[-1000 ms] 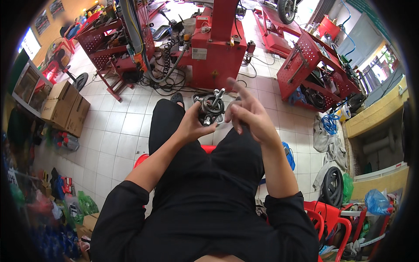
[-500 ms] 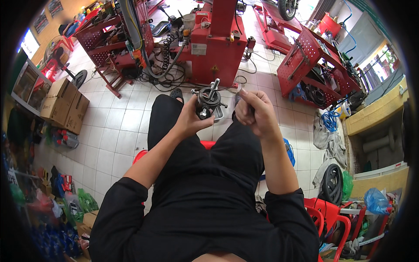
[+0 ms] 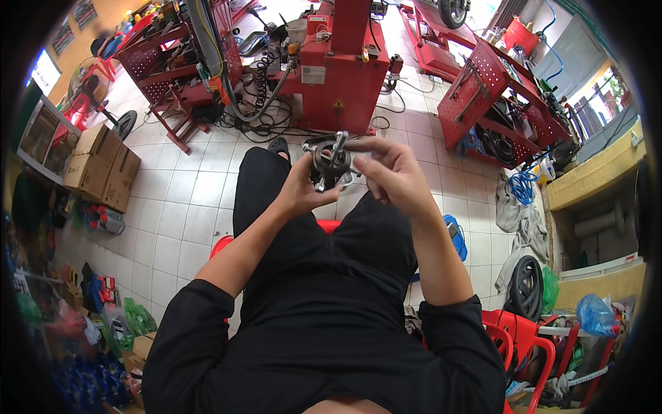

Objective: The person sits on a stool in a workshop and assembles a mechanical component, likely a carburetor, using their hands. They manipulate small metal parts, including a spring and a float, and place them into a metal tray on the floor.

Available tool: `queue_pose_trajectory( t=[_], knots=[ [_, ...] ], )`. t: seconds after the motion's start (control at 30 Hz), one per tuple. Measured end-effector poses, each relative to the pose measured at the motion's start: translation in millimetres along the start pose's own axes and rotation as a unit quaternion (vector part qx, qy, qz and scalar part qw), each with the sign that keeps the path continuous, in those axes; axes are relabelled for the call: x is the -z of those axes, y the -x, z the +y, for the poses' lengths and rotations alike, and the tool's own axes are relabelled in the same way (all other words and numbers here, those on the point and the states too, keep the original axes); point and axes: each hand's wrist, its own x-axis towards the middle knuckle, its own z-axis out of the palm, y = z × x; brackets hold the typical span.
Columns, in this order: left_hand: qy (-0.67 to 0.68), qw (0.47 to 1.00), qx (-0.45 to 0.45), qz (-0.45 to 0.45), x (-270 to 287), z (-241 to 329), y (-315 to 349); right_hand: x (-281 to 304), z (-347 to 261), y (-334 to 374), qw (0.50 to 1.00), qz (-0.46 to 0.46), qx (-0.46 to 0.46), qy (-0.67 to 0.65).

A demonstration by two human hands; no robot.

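My left hand [image 3: 301, 188] grips a round dark metal ring-shaped part with bright bolts [image 3: 331, 163] sticking out around it. The part is held above the gap between my knees. One silver bolt rises from its upper side. From the right, my right hand [image 3: 394, 172] comes up to the part with its index finger stretched toward that bolt. Its thumb is apart from the index finger, and the other fingers are curled below. Whether the index fingertip touches the bolt cannot be told. Part of the metal piece is hidden behind my left fingers.
Ahead stands a red machine [image 3: 341, 86] with cables on the tiled floor. A red tool cart [image 3: 476, 100] is at the right, another red cart [image 3: 162, 62] at the far left. Cardboard boxes [image 3: 103, 165] stand left. A red plastic chair [image 3: 517, 338] is behind my right arm.
My right hand has moved left to the metal part and its index finger has straightened from a pinch. The metal part has tilted or turned slightly in my left hand.
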Motion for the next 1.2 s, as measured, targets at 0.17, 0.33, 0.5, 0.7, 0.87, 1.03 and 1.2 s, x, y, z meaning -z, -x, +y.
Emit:
queue_pose_trajectory(
  t=[0.17, 0.33, 0.5, 0.7, 0.87, 1.03, 1.2],
  knots=[
    [0.022, 0.999, 0.026, -0.005, -1, -5, -1, 12, 5, 0, 0.999, 0.011, 0.024, -0.043],
    [-0.017, 0.999, -0.037, 0.011, 1, 1, -1, 8, 7, 0, 0.998, -0.042, -0.007, -0.039],
    [0.019, 0.999, 0.032, -0.004, 4, -5, -1, 11, 7, -1, 0.998, -0.008, 0.017, -0.067],
    [0.058, 0.998, 0.009, -0.020, -2, 1, 0, 21, 12, -3, 0.993, -0.067, 0.017, -0.094],
    [0.058, 0.996, 0.005, -0.071, 2, 13, -7, 6, -6, 3, 0.991, -0.012, 0.083, 0.099],
    [0.013, 0.987, -0.058, -0.152, -16, 49, -24, 4, -11, 13, 0.979, 0.050, 0.151, 0.127],
    [0.002, 0.987, -0.090, -0.130, -34, 56, -30, 2, -27, 30, 0.963, 0.119, 0.158, 0.181]
  ],
)
